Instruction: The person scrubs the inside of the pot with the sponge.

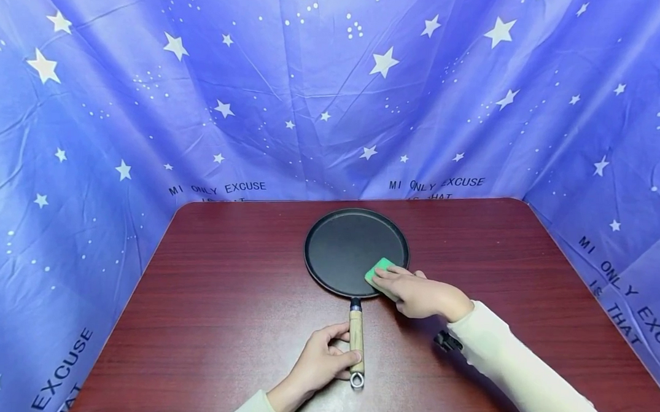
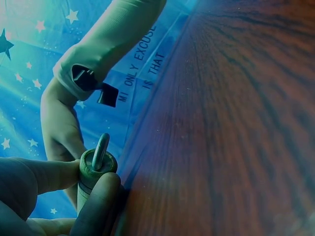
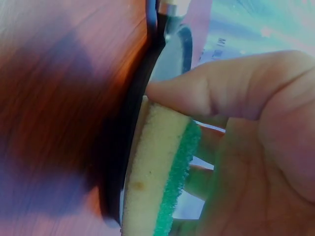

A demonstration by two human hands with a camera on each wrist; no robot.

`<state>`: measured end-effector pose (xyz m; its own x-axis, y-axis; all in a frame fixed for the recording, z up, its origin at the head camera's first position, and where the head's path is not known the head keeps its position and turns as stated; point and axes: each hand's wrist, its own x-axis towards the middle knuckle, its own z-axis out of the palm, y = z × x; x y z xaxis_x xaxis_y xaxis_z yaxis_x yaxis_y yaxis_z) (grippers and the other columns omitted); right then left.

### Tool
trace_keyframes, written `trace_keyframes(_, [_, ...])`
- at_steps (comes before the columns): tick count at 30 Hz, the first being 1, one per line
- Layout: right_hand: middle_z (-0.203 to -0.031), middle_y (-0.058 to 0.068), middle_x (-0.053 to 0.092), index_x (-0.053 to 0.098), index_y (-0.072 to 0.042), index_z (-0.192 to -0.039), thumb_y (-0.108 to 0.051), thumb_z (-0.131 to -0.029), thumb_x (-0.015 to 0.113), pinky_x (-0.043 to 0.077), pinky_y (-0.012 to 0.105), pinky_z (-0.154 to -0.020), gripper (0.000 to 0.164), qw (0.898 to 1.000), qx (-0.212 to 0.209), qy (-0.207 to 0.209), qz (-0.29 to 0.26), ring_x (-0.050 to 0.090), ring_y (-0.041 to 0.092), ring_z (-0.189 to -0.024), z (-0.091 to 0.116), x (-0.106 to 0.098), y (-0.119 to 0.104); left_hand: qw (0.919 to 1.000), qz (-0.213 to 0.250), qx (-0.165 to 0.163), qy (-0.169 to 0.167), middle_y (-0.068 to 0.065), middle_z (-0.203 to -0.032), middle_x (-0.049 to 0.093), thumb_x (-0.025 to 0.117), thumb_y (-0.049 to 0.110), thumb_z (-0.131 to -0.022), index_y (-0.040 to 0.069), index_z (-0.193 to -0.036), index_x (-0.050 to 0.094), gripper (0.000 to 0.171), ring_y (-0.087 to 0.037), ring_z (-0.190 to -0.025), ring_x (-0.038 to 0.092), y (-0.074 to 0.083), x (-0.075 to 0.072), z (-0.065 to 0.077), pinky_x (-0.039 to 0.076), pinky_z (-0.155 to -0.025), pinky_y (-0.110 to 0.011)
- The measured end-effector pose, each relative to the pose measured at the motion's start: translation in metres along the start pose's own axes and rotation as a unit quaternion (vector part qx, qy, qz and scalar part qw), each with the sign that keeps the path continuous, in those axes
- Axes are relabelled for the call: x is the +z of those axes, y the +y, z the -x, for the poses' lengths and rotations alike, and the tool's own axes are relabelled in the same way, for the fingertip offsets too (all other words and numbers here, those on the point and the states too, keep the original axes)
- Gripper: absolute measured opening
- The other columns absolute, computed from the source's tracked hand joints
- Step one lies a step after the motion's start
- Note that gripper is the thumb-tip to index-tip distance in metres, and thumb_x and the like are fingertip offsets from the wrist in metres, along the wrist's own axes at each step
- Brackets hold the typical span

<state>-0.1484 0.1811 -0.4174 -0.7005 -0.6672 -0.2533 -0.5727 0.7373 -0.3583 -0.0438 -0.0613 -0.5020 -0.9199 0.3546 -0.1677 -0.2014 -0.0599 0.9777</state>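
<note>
A round black flat pan [image 1: 345, 246] lies on the table, its wooden handle [image 1: 356, 336] toward me. My left hand [image 1: 323, 356] grips that handle near its end, thumb on top; in the left wrist view, thumb and fingers close around the handle end [image 2: 87, 174] below its metal ring [image 2: 101, 151]. At the pan's lower right, my right hand [image 1: 415, 291] holds a sponge [image 1: 380, 269] against the cooking surface. The right wrist view shows the sponge's thick pale yellow layer [image 3: 150, 167] facing the pan, fingers on its green side and thumb [image 3: 197, 91] at its edge.
The dark red wood-grain table [image 1: 233, 275] extends around the pan. A blue curtain [image 1: 291, 81] with white stars and printed words hangs behind and along both sides. A black device [image 1: 448, 341] sits at the right wrist, below the pale sleeve [image 1: 517, 361].
</note>
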Motion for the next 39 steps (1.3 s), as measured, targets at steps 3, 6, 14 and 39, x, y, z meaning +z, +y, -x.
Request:
trace_keyframes(3, [-0.165, 0.021, 0.038, 0.046, 0.0, -0.157, 0.009, -0.092, 0.063, 0.033, 0.082, -0.112, 0.068, 1.0, -0.006, -0.003, -0.003, 0.028, 0.047, -0.154, -0.001, 0.002, -0.003, 1.0, -0.002, -0.001, -0.001, -0.013, -0.114, 0.062, 0.076, -0.002, -0.089, -0.011, -0.147, 0.052, 0.064, -0.009, -0.067, 0.069, 0.0, 0.0, -0.001, 0.063, -0.054, -0.022])
trace_keyframes(6, [-0.165, 0.02, 0.038, 0.046, -0.001, -0.158, 0.008, -0.092, 0.062, 0.031, 0.083, -0.112, 0.068, 1.0, -0.013, -0.007, -0.011, 0.028, 0.046, -0.154, -0.003, 0.003, -0.006, 1.0, -0.005, 0.001, -0.002, -0.013, -0.114, 0.061, 0.076, -0.001, -0.089, -0.011, -0.147, 0.052, 0.063, -0.009, -0.066, 0.068, 0.0, -0.001, 0.0, 0.063, -0.054, -0.022])
trace_keyframes(14, [-0.166, 0.019, 0.038, 0.044, -0.001, -0.159, 0.007, -0.092, 0.06, 0.025, 0.08, -0.118, 0.069, 0.999, -0.032, -0.028, -0.028, 0.027, 0.043, -0.155, -0.009, 0.002, -0.017, 1.0, -0.003, 0.0, -0.003, -0.013, -0.113, 0.062, 0.075, -0.001, -0.089, -0.012, -0.147, 0.052, 0.063, -0.007, -0.066, 0.068, 0.001, 0.0, 0.0, 0.062, -0.055, -0.02])
trace_keyframes(39, [-0.172, 0.012, 0.028, 0.04, -0.01, -0.163, -0.002, -0.102, 0.06, 0.02, 0.078, -0.122, 0.065, 0.994, -0.062, -0.084, -0.01, 0.017, 0.037, -0.16, -0.059, -0.004, -0.035, 1.0, 0.004, 0.0, -0.008, -0.013, -0.115, 0.06, 0.075, -0.001, -0.09, -0.01, -0.149, 0.05, 0.065, -0.007, -0.065, 0.067, 0.0, 0.0, -0.001, 0.061, -0.053, -0.019])
